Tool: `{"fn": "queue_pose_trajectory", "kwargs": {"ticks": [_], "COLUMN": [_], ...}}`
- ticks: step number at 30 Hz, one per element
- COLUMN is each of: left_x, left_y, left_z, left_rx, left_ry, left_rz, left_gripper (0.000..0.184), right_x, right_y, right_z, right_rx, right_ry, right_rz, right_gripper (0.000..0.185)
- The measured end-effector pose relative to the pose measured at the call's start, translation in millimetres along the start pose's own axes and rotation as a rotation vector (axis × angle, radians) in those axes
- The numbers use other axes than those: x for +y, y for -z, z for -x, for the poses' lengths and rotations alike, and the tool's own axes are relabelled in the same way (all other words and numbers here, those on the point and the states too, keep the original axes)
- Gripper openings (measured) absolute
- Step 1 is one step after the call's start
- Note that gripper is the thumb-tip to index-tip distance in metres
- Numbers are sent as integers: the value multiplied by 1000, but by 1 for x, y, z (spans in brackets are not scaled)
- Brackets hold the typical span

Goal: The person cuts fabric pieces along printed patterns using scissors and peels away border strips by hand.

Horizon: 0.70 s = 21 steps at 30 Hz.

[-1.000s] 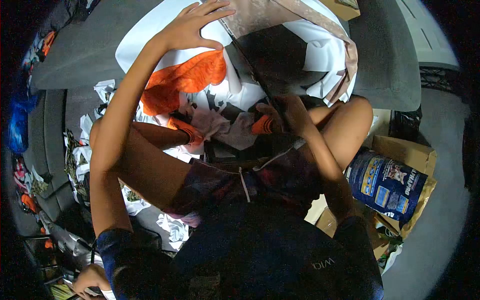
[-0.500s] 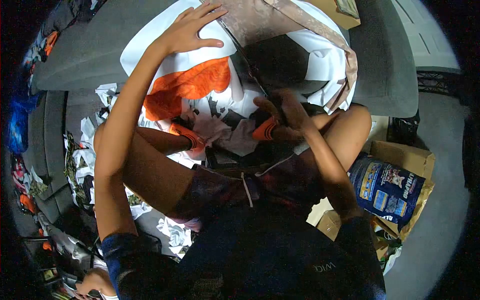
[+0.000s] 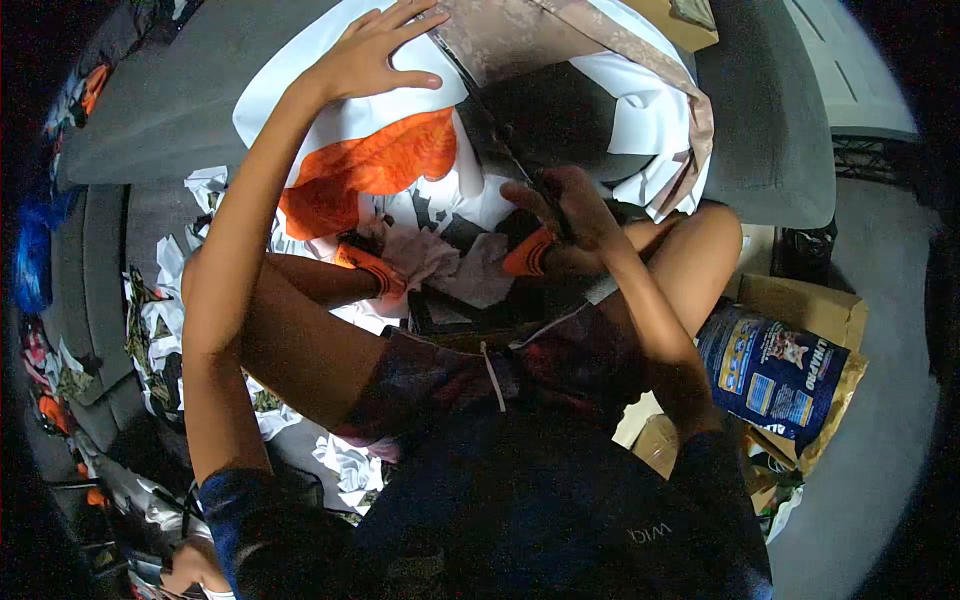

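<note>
My left hand (image 3: 372,62) lies with fingers spread on a white sheet of material (image 3: 290,95), its fingertips reaching the edge of a beige patterned cloth (image 3: 520,45). My right hand (image 3: 580,208) is closed around the handles of long, dark scissors (image 3: 508,138), whose blades point up and left along that cloth's edge. How far apart the blades are is hard to see. Below the white sheet hangs an orange cloth (image 3: 375,165). Pale scraps (image 3: 425,255) lie between my feet, which wear orange socks (image 3: 528,252).
A grey sofa (image 3: 150,110) stands in front of me and bears the cloths. White and patterned scraps (image 3: 165,300) cover the floor at left. At right a blue printed bag (image 3: 770,375) leans in a cardboard box (image 3: 800,300). Another person's arm (image 3: 195,565) shows at lower left.
My right hand and the scissors have shifted slightly up and left, and the hand is less blurred. My left hand stays flat on the white sheet, nearly unmoved.
</note>
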<state>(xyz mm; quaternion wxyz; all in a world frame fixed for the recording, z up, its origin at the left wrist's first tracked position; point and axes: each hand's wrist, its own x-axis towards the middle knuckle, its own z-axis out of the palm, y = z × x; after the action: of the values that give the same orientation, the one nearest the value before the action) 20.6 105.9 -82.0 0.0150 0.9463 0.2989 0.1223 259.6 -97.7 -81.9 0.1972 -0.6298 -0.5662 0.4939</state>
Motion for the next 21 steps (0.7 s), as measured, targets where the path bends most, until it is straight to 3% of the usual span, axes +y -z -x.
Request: {"fn": "queue_pose_trajectory", "kwargs": {"ticks": [11,17,21], "left_x": [1,0,-2], "left_y": [2,-1,-3], "left_z": [-2,-1,-1], "left_rx": [-45,-19,-21], "left_ry": [20,14,22], "left_rz": [-9,-39,-53], "left_gripper": [76,75,75], "right_x": [-11,-10,-22], "right_y": [4,5,5], "right_z": [4,5,13], "right_rx": [33,-8,36], "right_ry": [123,59,176], "right_rz": [141,125,95], "right_gripper": [41,45,45]}}
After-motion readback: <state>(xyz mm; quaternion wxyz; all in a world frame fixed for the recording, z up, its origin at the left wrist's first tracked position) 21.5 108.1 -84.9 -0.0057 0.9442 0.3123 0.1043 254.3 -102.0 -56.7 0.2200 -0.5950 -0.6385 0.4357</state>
